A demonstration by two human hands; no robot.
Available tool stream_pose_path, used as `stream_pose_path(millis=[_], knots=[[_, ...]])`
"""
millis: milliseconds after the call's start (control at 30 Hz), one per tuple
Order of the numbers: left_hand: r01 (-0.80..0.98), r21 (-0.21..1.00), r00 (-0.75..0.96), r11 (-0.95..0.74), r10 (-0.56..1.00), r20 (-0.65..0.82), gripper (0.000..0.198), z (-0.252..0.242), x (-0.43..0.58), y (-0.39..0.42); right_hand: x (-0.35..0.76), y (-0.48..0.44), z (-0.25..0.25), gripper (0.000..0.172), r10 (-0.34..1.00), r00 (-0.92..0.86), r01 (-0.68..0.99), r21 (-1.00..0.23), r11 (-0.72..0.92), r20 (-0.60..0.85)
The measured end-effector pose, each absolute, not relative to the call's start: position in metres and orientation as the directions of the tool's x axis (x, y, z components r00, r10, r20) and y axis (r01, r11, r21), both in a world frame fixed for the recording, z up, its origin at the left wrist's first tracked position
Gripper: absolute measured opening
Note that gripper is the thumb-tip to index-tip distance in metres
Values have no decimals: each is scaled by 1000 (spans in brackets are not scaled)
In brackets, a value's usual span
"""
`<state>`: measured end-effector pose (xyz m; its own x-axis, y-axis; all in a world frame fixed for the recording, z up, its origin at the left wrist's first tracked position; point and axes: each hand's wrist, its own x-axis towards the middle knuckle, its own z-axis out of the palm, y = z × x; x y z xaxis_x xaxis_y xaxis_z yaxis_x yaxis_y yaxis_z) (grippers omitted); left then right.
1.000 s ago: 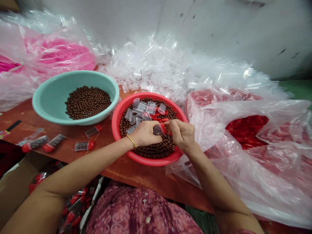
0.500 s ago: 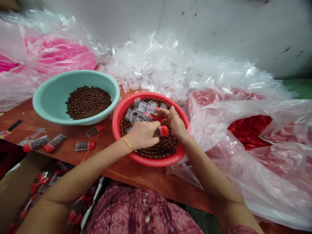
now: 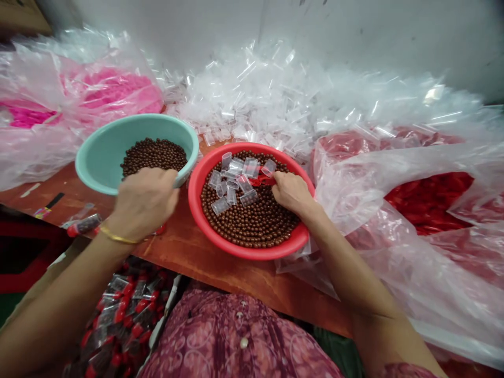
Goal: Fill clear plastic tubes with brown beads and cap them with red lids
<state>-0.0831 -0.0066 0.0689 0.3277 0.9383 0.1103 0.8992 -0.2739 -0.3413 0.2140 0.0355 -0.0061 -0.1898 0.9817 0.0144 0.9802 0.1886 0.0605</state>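
My left hand [image 3: 144,202], slightly blurred, is closed in front of the teal bowl [image 3: 88,173], above several tubes with red caps on the table. Its fingertips are turned away, so anything inside is hidden. Over the right side of the red bowl [image 3: 196,220], my right hand [image 3: 292,193] has its fingers closed on a red plastic cap [image 3: 266,180]. Clear plastic tubes [image 3: 221,205] lie in a loose heap on the brown balls [image 3: 252,229] filling that bowl. More brown balls [image 3: 155,152] lie in the teal bowl.
A large heap of clear tubes [image 3: 252,89] spreads along the wall. Bagged red pieces [image 3: 431,202] are at right, bagged pink pieces [image 3: 118,92] at left. Below the table edge is a box of filled, red-capped tubes [image 3: 122,310]. One filled tube [image 3: 88,224] lies at the table's left.
My left hand has moved left from the red bowl, where it held a filled, red-capped tube. My right hand has closed at the red cap in the bowl. The view has shifted slightly.
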Motion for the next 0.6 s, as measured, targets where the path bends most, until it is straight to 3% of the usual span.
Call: stream_pose_path(millis=[100, 167, 333, 600], knots=[[820, -222, 534, -527, 845, -33, 28, 59, -37, 2, 219, 33, -7, 28, 983, -183, 982, -49, 183, -1], [779, -140, 588, -611, 790, -173, 32, 45, -15, 11, 222, 31, -7, 27, 982, -190, 977, -93, 189, -3], [818, -106, 491, -566, 782, -384, 37, 18, 8, 30, 224, 31, -9, 28, 985, -172, 977, -125, 172, 16], [783, 116, 592, -611, 678, -436, 22, 14, 39, 22, 230, 35, -10, 26, 984, -144, 941, -293, 168, 102]])
